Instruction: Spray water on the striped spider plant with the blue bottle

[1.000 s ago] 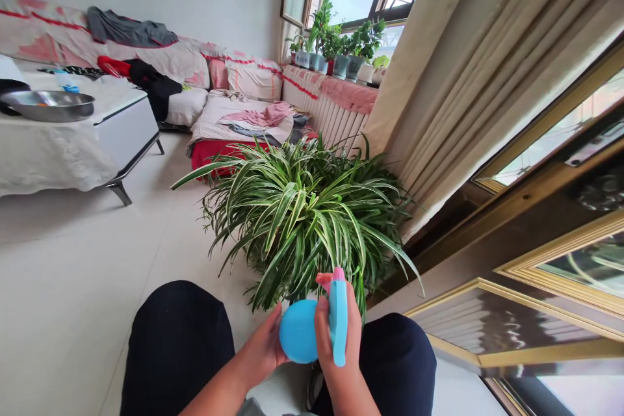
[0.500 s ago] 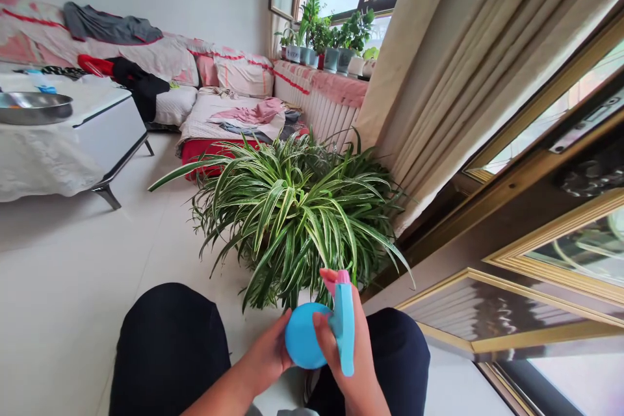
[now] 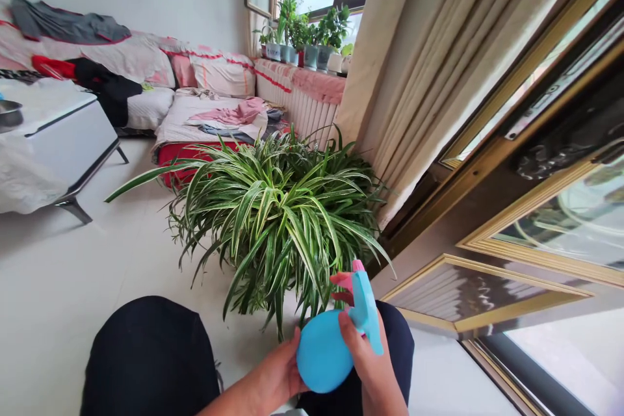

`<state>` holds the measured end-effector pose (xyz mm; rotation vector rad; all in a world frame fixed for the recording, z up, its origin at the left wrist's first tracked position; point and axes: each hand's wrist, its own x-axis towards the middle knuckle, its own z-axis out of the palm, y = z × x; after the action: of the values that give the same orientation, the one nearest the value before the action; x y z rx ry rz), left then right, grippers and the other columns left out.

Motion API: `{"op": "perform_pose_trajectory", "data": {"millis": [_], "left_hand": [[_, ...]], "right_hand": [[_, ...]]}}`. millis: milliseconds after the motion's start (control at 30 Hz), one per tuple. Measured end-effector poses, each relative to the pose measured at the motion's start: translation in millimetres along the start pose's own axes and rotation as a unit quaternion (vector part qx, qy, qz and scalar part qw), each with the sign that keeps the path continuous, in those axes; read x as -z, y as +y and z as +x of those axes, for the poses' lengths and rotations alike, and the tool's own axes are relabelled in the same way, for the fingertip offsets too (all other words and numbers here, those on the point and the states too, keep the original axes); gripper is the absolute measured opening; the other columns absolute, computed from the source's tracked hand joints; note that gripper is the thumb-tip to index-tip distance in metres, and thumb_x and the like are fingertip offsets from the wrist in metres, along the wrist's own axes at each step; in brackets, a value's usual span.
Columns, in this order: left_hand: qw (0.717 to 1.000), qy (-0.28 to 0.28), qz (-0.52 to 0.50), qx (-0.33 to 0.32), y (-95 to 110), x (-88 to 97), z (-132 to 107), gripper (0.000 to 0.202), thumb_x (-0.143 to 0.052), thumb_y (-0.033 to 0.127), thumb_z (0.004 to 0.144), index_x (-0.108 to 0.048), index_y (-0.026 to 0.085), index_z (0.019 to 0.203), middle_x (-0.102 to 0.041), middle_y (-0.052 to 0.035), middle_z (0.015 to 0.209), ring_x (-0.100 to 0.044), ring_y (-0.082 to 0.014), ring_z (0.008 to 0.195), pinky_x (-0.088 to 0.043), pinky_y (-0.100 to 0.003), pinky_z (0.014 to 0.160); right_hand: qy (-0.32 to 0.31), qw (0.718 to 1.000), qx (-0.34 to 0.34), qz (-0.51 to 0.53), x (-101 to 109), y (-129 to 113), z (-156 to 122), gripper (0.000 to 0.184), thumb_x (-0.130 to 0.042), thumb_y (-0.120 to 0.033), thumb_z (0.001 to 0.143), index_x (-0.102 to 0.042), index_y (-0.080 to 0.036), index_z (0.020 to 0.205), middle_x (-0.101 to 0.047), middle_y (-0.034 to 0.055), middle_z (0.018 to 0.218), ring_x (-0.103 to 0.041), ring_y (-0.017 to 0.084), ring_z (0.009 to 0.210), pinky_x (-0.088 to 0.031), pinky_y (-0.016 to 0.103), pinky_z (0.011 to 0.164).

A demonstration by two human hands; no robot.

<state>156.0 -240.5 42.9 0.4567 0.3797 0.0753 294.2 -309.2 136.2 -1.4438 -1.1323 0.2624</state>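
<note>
A blue spray bottle (image 3: pixel 322 352) with a pink nozzle and trigger is held low between my knees, its head tilted up and to the right. My right hand (image 3: pixel 366 348) wraps round its neck, the thumb on the near side and fingers by the trigger. On the other side, my left hand (image 3: pixel 283 364) grips the round body of the bottle. Just beyond the nozzle spreads a large spider plant (image 3: pixel 277 208) with long green and pale-striped leaves. Its pot is hidden by the foliage.
A brown door with gold trim (image 3: pixel 487 286) stands at the right, beside a beige curtain (image 3: pixel 414 78). Several potted plants (image 3: pixel 312 55) line the windowsill. A white table (image 3: pixel 78 136) and a cloth-covered sofa (image 3: pixel 146 65) are at the left and back.
The spray bottle and both hands have shifted slightly right and lower in view, and the bottle tilts differently, showing more of its body. The room has slid left as the camera turned.
</note>
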Motion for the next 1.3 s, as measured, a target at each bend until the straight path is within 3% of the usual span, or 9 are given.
{"op": "perform_pose_trajectory", "data": {"millis": [167, 433, 533, 633, 800, 867, 1033, 1300], "left_hand": [[1.0, -0.027, 0.004, -0.012, -2, 3.6, 3, 0.063, -0.057, 0.064, 0.078, -0.063, 0.021, 0.124, -0.066, -0.0091, 0.128, -0.054, -0.0315, 0.126, -0.038, -0.046, 0.108], [1.0, -0.015, 0.002, -0.011, 0, 4.6, 5, 0.065, -0.058, 0.063, 0.078, -0.062, 0.018, 0.125, -0.064, -0.0133, 0.129, -0.054, -0.0313, 0.126, -0.039, -0.045, 0.107], [1.0, -0.01, 0.001, -0.005, -2, 2.1, 7, 0.067, -0.059, 0.064, 0.076, -0.062, 0.018, 0.125, -0.065, -0.0124, 0.129, -0.054, -0.0315, 0.126, -0.041, -0.044, 0.105], [1.0, 0.001, 0.007, 0.0, -1, -4.2, 9, 0.07, -0.064, 0.066, 0.071, -0.063, 0.017, 0.121, -0.067, -0.0117, 0.127, -0.057, -0.0308, 0.123, -0.044, -0.042, 0.101], [1.0, 0.008, 0.029, -0.009, -2, -15.5, 12, 0.069, -0.067, 0.065, 0.07, -0.065, 0.014, 0.117, -0.073, -0.0134, 0.114, -0.065, -0.0273, 0.111, -0.049, -0.038, 0.095], [0.999, 0.009, 0.043, -0.01, -5, -16.1, 14, 0.071, -0.067, 0.065, 0.069, -0.066, 0.011, 0.116, -0.074, -0.0151, 0.109, -0.067, -0.0276, 0.106, -0.051, -0.037, 0.091], [0.998, 0.005, 0.056, -0.003, -14, -13.8, 19, 0.064, -0.067, 0.062, 0.072, -0.068, 0.011, 0.112, -0.075, -0.0147, 0.104, -0.071, -0.024, 0.092, -0.054, -0.033, 0.079], [0.998, 0.011, 0.068, 0.004, -15, -20.9, 18, 0.064, -0.069, 0.063, 0.069, -0.07, 0.012, 0.109, -0.076, -0.0135, 0.101, -0.071, -0.0243, 0.093, -0.053, -0.035, 0.085]], "right_hand": [[0.011, 0.999, 0.004, -0.047, 4, 3, -2, 0.036, -0.051, -0.03, 0.085, -0.057, -0.023, 0.12, -0.066, 0.0075, 0.115, -0.067, 0.025, 0.099, -0.055, 0.04, 0.086], [0.031, 0.996, -0.005, -0.087, 4, -9, 3, 0.019, -0.05, -0.032, 0.083, -0.062, -0.021, 0.092, -0.069, 0.0047, 0.087, -0.069, 0.024, 0.085, -0.057, 0.031, 0.068], [0.026, 0.996, -0.001, -0.081, 8, -11, 3, 0.032, -0.052, -0.032, 0.085, -0.06, -0.021, 0.114, -0.07, 0.0076, 0.108, -0.067, 0.026, 0.101, -0.056, 0.036, 0.081], [0.022, 0.998, -0.011, -0.062, 13, -7, 1, 0.051, -0.053, -0.034, 0.087, -0.046, -0.023, 0.136, -0.064, 0.0091, 0.126, -0.06, 0.028, 0.118, -0.051, 0.041, 0.095], [0.026, 0.999, -0.023, -0.028, 29, 8, -5, 0.057, -0.05, -0.035, 0.088, -0.039, -0.025, 0.142, -0.063, 0.0086, 0.126, -0.063, 0.027, 0.109, -0.054, 0.038, 0.087], [0.032, 0.999, -0.013, -0.041, 36, 12, -7, 0.057, -0.05, -0.035, 0.087, -0.039, -0.026, 0.142, -0.065, 0.0079, 0.121, -0.065, 0.025, 0.1, -0.055, 0.039, 0.085], [0.032, 0.996, -0.021, -0.08, 49, 16, -12, 0.036, -0.049, -0.035, 0.085, -0.059, -0.025, 0.119, -0.067, 0.006, 0.113, -0.064, 0.026, 0.101, -0.052, 0.042, 0.09], [0.036, 0.995, -0.018, -0.088, 52, 20, -15, 0.027, -0.051, -0.037, 0.085, -0.063, -0.025, 0.105, -0.069, 0.0051, 0.102, -0.065, 0.028, 0.102, -0.048, 0.045, 0.096]]}}
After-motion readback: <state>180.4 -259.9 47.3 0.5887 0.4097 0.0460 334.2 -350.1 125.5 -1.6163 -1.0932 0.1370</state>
